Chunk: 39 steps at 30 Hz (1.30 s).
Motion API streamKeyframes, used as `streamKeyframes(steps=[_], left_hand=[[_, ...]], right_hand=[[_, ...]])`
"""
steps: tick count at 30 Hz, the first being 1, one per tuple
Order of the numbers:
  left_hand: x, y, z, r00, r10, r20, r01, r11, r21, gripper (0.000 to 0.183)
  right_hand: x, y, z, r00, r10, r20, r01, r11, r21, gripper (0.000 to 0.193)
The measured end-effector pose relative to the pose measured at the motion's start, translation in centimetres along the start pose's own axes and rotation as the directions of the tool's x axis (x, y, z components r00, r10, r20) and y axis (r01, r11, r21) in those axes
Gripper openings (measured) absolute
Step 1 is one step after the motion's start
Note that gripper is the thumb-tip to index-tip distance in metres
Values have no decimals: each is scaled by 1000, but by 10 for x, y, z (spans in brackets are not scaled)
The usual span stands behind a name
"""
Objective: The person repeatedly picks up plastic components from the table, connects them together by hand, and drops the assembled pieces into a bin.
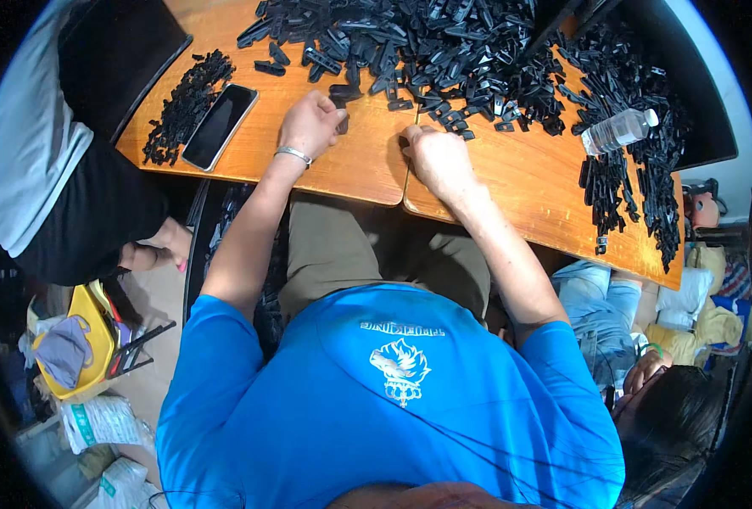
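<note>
My left hand (pixel 309 127), with a bracelet at its wrist, is closed in a pinch on a small black plastic part (pixel 343 125) just above the wooden table (pixel 367 161). To its right, my right hand (pixel 438 154) rests near the seam of the tabletop with its fingers curled together. A bit of dark shows at its fingertips, but what it holds cannot be made out. Beyond both hands spreads a large heap of black plastic parts (pixel 410 42), with a few loose ones close to my fingers.
A phone (pixel 220 127) lies at the left beside a pile of tiny black pieces (pixel 187 102). At the right, a clear plastic bottle (pixel 620 131) lies on more black parts (pixel 657 204). One person (pixel 32 153) stands at the left; another (pixel 668 416) is at the lower right.
</note>
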State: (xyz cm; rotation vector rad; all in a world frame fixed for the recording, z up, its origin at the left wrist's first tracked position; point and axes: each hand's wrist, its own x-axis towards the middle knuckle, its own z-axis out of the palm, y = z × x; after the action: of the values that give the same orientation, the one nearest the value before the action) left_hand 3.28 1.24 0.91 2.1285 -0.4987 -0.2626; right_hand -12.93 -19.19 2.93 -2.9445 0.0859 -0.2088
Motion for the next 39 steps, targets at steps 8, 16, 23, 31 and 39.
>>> streamKeyframes(steps=[8,16,23,31,39], left_hand=[[-27,2,-24,998,58,-35,-50,980,194,14],[-14,-17,-23,881,472,-34,-421,814,400,24],[-38,-26,-17,896,444,-10,-431,875,222,23],[-43,-29,-14,926,376,-43,-362,914,183,22],[-32,-26,-5,934,350,-70,-344,935,89,16]], right_hand=[[0,-6,-11,999,-37,16,38,998,-44,13],[13,-27,-21,996,87,-36,-77,974,215,24],[27,-21,13,977,-11,-211,98,908,406,28],[43,-14,21,964,-151,-221,216,926,311,26],[75,-34,24,912,-367,-181,395,905,158,17]])
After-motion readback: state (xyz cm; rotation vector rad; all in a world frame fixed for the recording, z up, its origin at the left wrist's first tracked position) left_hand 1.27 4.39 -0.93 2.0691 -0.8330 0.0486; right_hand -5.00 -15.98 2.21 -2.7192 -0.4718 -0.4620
